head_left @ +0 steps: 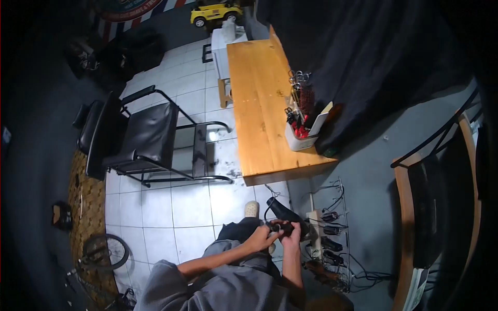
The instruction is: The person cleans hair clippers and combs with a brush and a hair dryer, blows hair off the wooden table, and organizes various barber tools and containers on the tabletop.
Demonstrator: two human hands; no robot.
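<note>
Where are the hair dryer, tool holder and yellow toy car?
Hair dryer (284, 210), head view: its dark barrel.
Tool holder (299, 143), head view: its pale outer wall.
Yellow toy car (216, 11), head view: side of its body.
</note>
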